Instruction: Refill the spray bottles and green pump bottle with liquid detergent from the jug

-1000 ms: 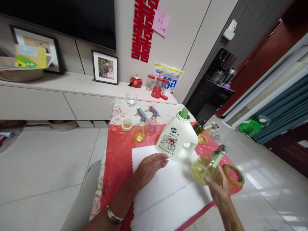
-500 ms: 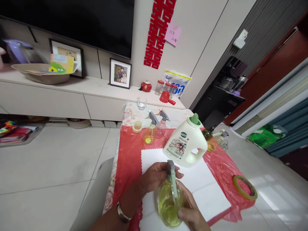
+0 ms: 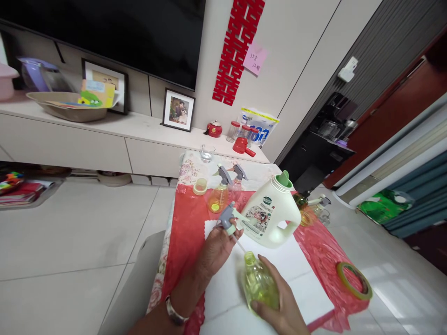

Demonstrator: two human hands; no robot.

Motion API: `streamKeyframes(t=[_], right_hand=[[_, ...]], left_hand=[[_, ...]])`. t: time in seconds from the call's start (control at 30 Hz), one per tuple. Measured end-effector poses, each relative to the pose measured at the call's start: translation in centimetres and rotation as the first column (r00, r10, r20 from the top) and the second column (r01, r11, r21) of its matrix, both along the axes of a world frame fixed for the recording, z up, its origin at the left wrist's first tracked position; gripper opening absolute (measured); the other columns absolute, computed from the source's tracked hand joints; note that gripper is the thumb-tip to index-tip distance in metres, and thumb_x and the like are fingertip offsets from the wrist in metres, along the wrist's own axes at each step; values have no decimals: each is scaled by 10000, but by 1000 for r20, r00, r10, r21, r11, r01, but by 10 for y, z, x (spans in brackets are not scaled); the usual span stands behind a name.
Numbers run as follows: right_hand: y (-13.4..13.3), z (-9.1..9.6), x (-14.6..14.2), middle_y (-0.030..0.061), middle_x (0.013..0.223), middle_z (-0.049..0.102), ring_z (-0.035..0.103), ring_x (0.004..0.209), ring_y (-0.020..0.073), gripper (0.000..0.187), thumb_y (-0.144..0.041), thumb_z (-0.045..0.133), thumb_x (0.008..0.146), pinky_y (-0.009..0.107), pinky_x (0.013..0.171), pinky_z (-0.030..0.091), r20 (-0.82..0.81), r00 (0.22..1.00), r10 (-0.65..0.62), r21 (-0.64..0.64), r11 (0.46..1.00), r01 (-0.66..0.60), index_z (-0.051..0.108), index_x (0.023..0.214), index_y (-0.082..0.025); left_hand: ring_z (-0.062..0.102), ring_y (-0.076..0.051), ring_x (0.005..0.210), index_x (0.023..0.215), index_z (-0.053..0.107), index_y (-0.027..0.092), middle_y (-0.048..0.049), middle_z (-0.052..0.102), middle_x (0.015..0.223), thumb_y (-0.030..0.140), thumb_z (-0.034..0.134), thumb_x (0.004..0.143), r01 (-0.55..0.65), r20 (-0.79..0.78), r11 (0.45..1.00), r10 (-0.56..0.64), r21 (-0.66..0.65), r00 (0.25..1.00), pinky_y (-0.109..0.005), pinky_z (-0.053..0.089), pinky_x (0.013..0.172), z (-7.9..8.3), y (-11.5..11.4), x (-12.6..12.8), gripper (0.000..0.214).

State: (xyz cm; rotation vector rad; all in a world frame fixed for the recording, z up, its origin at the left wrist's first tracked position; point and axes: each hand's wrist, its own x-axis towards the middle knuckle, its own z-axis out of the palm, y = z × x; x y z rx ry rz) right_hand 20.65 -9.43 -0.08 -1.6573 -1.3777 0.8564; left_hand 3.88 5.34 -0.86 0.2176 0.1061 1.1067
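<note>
My left hand [image 3: 220, 249] grips a grey-and-green spray nozzle [image 3: 227, 218], lifted off the bottle and tilted. Its thin tube slants down to the bottle's mouth; whether the tip is still inside I cannot tell. My right hand [image 3: 279, 298] is wrapped round a clear spray bottle [image 3: 258, 284] with yellow-green liquid low in it, neck uncovered and leaning left. Just behind stands a large cream detergent jug [image 3: 270, 214], a green spout showing in its open neck. All this is over a white board [image 3: 307, 279].
Two more spray bottles, a yellow one [image 3: 218, 197] and a pinkish one [image 3: 237, 184], stand at the back left beside a pale cap [image 3: 200, 186]. A tape roll [image 3: 354, 280] lies on the red sheet [image 3: 185, 242] at right. A glass cup [image 3: 206, 153] sits at the far edge.
The nozzle has come off the bottle and moved up and left in my left hand. My right hand has tilted the bottle and shifted it slightly right.
</note>
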Motion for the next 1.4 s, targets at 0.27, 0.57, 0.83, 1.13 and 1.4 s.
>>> streamKeyframes(t=[0.27, 0.57, 0.83, 1.13, 1.4], right_hand=[[-16, 62, 64, 75, 1430, 486, 471, 1314, 319, 876, -587, 758, 672, 405, 1078, 448, 151, 946, -289, 13, 957, 290, 485, 1446, -281], [68, 188, 89, 100, 1300, 576, 606, 1053, 308, 916, -719, 698, 667, 428, 875, 525, 604, 719, -344, 351, 925, 147, 496, 1431, -256], [119, 224, 103, 137, 1185, 565, 528, 1057, 294, 800, -665, 578, 808, 441, 900, 466, 915, 335, -224, 301, 933, -197, 470, 1434, -179], [136, 249, 86, 134, 1231, 534, 485, 999, 284, 704, -467, 564, 801, 404, 797, 446, 991, -37, -129, 114, 955, -274, 460, 1443, -195], [141, 264, 65, 130, 1250, 542, 475, 1046, 289, 695, -292, 561, 734, 311, 668, 336, 966, -237, -104, 35, 959, -280, 472, 1421, -238]], left_hand=[[641, -141, 900, 745, 663, 179, 6, 687, 1013, 209, 888, 664, -63, 15, 991, 65, -117, 998, -357, 491, 996, -2, 5, -2, 241], [636, -138, 937, 903, 722, 171, -25, 695, 1035, 185, 880, 679, 29, -83, 996, -36, -84, 996, -305, 493, 951, -6, 1, 3, 274], [633, -147, 931, 970, 725, 177, -37, 695, 996, 171, 858, 707, 65, -135, 996, -72, -53, 988, -346, 475, 988, -9, 1, 4, 295], [619, -150, 917, 997, 735, 154, -53, 688, 989, 162, 864, 696, 72, -118, 995, -80, -76, 990, -339, 463, 953, -11, 2, 6, 328], [600, -154, 943, 1014, 740, 143, -62, 684, 978, 182, 873, 686, 88, -137, 992, -99, -86, 986, -322, 456, 934, -9, 1, 4, 357]])
